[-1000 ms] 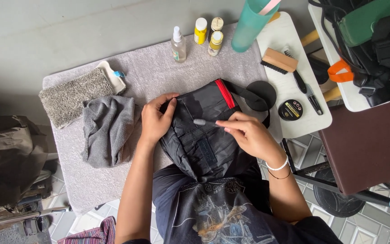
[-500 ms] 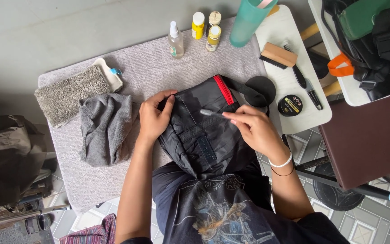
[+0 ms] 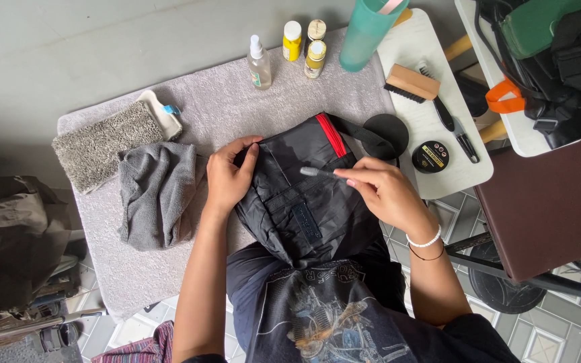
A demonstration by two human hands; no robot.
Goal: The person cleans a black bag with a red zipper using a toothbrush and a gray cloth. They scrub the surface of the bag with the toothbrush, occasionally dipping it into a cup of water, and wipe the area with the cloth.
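Far out from my left grip, a rough grey mat [image 3: 105, 142] lies on the surface [image 3: 223, 101], which is covered by a grey towel. A small white dish [image 3: 163, 114] sits against the mat's far corner, and a folded grey cloth [image 3: 156, 193] lies just beside my left hand [image 3: 226, 178].

That hand is pressed flat on the left edge of the black bag [image 3: 304, 195], fingers curled over its rim and pinning the fabric taut. The bag lies between my two hands, its near end hanging off the surface toward my lap, and a red strip [image 3: 331, 134] runs along its far edge.

My right hand [image 3: 384, 191] is closed in a pinch on a small brush [image 3: 317, 173], whose head points left and rests on the bag's upper panel near the pocket seam. I judge I am mid-scrub, working the brush over the fabric by that seam. The next stroke, as I see it, calls for short, light passes along the seam while the left grip keeps the cloth stretched, so it does not bunch under the bristles.

Beyond my right grip stand a spray bottle [image 3: 259, 64], three small bottles [image 3: 304, 44] and a teal cup [image 3: 368, 33]. Farther right, on a white board [image 3: 458, 171], lie a wooden brush [image 3: 411, 84] and a round tin [image 3: 430, 156].
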